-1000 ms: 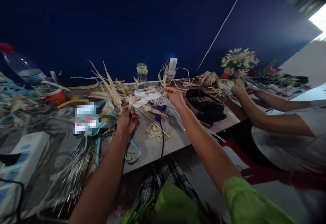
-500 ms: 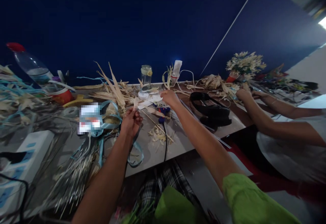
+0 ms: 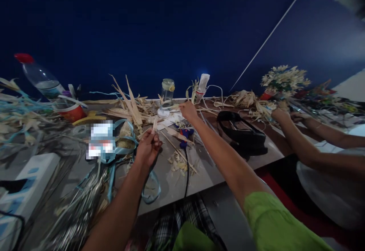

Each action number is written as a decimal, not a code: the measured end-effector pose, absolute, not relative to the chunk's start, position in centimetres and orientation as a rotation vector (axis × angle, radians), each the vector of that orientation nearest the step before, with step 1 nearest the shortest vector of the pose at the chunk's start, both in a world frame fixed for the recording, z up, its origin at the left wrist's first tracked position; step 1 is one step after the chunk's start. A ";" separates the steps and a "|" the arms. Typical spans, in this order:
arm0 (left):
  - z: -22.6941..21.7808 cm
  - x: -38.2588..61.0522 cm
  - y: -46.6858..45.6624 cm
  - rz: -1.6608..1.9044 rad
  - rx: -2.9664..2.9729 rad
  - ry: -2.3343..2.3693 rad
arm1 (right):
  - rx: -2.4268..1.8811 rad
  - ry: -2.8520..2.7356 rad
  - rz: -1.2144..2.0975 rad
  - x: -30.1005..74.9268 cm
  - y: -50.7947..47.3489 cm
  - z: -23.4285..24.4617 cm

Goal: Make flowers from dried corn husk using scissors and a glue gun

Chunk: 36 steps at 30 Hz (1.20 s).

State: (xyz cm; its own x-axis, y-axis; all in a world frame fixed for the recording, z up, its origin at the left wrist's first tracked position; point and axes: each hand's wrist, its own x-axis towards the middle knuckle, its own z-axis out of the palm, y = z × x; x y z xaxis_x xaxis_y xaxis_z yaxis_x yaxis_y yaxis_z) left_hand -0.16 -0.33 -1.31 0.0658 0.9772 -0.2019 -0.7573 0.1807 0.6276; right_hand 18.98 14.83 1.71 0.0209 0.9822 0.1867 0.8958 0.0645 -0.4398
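Observation:
My left hand point(image 3: 148, 146) is closed in a pinch on a small pale dried-leaf piece point(image 3: 154, 124) held upright above the grey table point(image 3: 199, 173). My right hand point(image 3: 187, 110) is stretched far forward over the table, fingers closed near a heap of dried leaf strips point(image 3: 128, 104) and a small glass jar point(image 3: 167, 91); what it holds, if anything, is too small to make out. A blue glue gun point(image 3: 184, 135) with a black cord lies between my hands.
A black bag point(image 3: 242, 133) lies right of centre. A plastic bottle point(image 3: 40, 78), a red cup point(image 3: 72, 111), blue ribbon point(image 3: 121, 140) and a white power strip point(image 3: 25, 186) are at the left. Another person's arms point(image 3: 302, 144) work at the right near a dried flower bouquet point(image 3: 283, 78).
My right hand has reached farther forward and left toward the leaf heap. My left hand keeps its pinch on the leaf piece. The view has shifted slightly.

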 end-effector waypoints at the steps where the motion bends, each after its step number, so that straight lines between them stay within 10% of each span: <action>1: -1.3 -0.1 -0.4 1.364 0.410 0.669 | -1.848 -1.918 0.244 18.9 15.1 1.4; 25: -1.3 0.3 -0.3 1.348 0.368 0.714 | -1.993 -2.474 0.048 18.4 23.1 -0.2; 36: -1.2 0.1 -0.3 1.350 0.399 0.703 | -1.840 -2.194 0.107 22.3 19.9 6.3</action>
State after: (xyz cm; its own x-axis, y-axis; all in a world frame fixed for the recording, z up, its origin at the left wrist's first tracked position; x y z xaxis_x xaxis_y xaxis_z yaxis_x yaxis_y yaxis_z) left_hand 0.10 -0.27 -1.16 0.0614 0.9715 -0.2288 -0.7442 0.1974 0.6381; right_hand 22.33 19.93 6.31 -0.1533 0.9749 0.1617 0.9544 0.1884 -0.2315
